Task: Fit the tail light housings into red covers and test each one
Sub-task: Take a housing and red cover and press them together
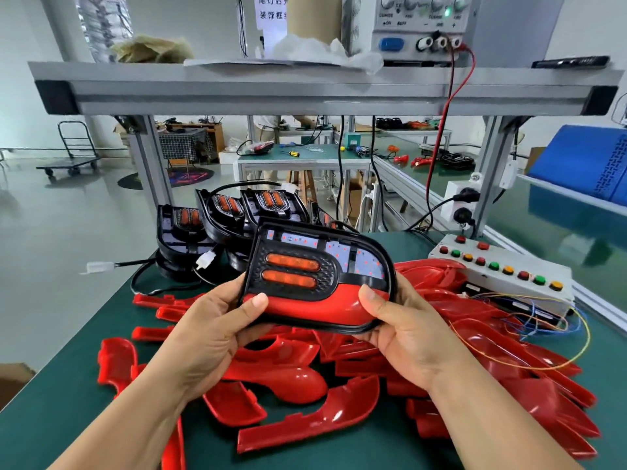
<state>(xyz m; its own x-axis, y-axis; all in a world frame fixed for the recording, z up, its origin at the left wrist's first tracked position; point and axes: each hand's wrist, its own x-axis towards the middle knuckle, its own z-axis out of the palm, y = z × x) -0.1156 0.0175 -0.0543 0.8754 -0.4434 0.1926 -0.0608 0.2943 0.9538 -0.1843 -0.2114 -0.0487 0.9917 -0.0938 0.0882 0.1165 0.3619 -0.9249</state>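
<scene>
– Housing [319, 276]: where is it?
– Held above the bench [68, 401], long axis left to right. Left hand [210, 334] and right hand [407, 334] each grasp an end, thumbs on its red cover [315, 308]. Button box [502, 269] lies beyond, nearer the right hand.

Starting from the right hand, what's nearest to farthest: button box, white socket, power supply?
1. Button box, on the table right of the right hand.
2. White socket, farther back on the frame post.
3. Power supply, up on the top shelf.
</scene>
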